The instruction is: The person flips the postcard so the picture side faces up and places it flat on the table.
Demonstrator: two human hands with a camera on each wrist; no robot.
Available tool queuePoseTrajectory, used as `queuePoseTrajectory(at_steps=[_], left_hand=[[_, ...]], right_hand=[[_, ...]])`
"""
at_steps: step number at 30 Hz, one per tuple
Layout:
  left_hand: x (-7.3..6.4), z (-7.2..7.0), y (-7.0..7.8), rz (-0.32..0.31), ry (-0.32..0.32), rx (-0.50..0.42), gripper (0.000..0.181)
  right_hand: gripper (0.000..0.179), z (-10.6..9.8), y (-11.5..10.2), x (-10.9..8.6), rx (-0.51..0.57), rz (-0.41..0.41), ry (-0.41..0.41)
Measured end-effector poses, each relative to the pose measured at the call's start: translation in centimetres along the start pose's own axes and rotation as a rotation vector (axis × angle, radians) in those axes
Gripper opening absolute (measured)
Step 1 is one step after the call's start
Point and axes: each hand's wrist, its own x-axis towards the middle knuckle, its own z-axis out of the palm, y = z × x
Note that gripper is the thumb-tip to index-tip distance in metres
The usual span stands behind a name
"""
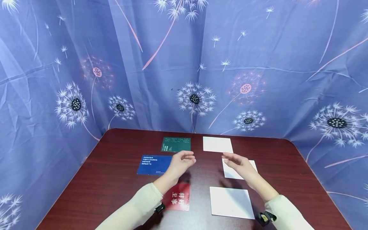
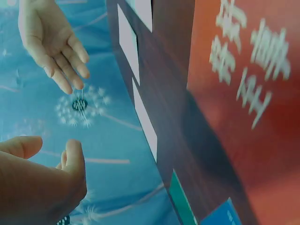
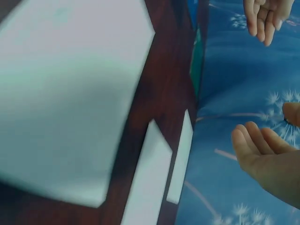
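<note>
My left hand (image 1: 180, 163) hovers over the right end of a blue card (image 1: 153, 164) with white writing, fingers relaxed and holding nothing. Beyond it lies a green card (image 1: 176, 144); nearer me is a red card (image 1: 180, 197) with large white characters, partly covered by the left sleeve. Above a white card (image 1: 233, 172) in the middle of the right column, my right hand (image 1: 241, 164) is raised with loosely bent fingers and nothing in it. In the left wrist view the right palm (image 2: 49, 40) faces across toward the left hand, a gap between them.
Another white card (image 1: 218, 144) lies at the back right, and a larger white one (image 1: 231, 202) lies near the front. All rest flat on a dark reddish wooden table (image 1: 100, 182). A blue dandelion-print curtain (image 1: 161, 95) hangs behind and along the sides.
</note>
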Motion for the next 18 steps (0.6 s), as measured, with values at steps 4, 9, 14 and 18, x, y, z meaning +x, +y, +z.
queuePoseTrajectory(at_steps=[4,9,14,18], left_hand=[[-1.3,0.7,-0.8,-0.030,-0.060,0.010,0.036],[-2.5,1.5,-1.8,-0.084,-0.149,0.007,0.042],[-3.4,2.5,-2.8,-0.137,-0.260,0.000,0.051],[-4.2,3.2,-3.5,-0.169,-0.314,0.013,0.052]], right_hand=[[0.058,-1.2,1.1,-2.2,-0.037,0.027,-0.009],[0.061,-2.7,2.3,-4.5,-0.070,0.065,-0.021],[0.064,-4.0,3.2,-6.2,-0.064,0.146,-0.042],[0.064,-4.5,4.1,-7.3,-0.057,0.193,-0.077]])
